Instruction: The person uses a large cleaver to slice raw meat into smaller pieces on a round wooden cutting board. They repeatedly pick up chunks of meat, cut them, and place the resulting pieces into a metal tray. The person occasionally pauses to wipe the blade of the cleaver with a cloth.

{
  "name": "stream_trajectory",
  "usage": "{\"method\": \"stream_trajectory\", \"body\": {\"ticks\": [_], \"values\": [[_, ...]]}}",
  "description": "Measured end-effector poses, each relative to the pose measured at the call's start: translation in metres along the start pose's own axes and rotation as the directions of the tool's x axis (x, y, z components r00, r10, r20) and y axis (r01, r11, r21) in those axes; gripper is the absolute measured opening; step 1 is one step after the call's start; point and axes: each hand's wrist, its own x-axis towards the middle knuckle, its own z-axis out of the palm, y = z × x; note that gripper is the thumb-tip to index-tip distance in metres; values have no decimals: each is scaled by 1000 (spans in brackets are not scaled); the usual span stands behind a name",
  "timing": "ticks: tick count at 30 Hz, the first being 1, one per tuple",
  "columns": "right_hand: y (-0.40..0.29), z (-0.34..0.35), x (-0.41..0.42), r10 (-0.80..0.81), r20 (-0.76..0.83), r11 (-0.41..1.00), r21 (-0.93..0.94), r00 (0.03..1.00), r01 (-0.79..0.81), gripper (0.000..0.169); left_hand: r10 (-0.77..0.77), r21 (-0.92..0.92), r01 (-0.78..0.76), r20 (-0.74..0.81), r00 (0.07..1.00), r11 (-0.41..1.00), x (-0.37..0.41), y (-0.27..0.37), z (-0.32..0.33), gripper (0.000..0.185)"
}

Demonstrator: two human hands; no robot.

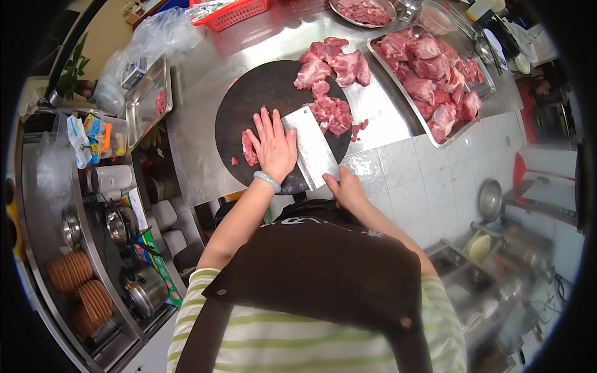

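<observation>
My right hand (347, 187) grips the handle of a broad steel cleaver (313, 148) at the near right of a round dark chopping board (247, 100). The blade lies beside my left hand (275, 147), which is spread palm down with a bangle on its wrist. Whatever is under that palm is hidden. A strip of raw meat (249, 149) shows to its left, with a small scrap (234, 161) close by. Right of the blade sits a heap of cut meat (333, 114). Larger raw chunks (331, 60) rest across the board's far right edge and the steel table.
A metal tray (410, 105) piled with meat chunks stands at right, before a round dish of meat (364, 11). At left are a shallow steel tray (135, 109) and shelves with pots (144, 289). A red plastic basket (233, 15) sits at the far side.
</observation>
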Motion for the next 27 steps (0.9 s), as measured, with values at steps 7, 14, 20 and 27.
{"method": "stream_trajectory", "body": {"ticks": [7,14,20,27], "values": [[10,-7,-4,-36,33,999,-33,999,37,40,-3,121,2,14,1000,993,2,4,-2,61],[24,-15,-12,-104,53,990,-92,993,108,42,-10,123,7,19,1000,992,1,2,-1,62],[30,-24,-21,-101,76,979,-171,992,113,42,-17,131,15,16,1000,991,2,2,0,64],[31,-37,-32,-141,90,940,-299,986,162,41,-32,112,30,18,999,993,2,2,-2,65]]}}
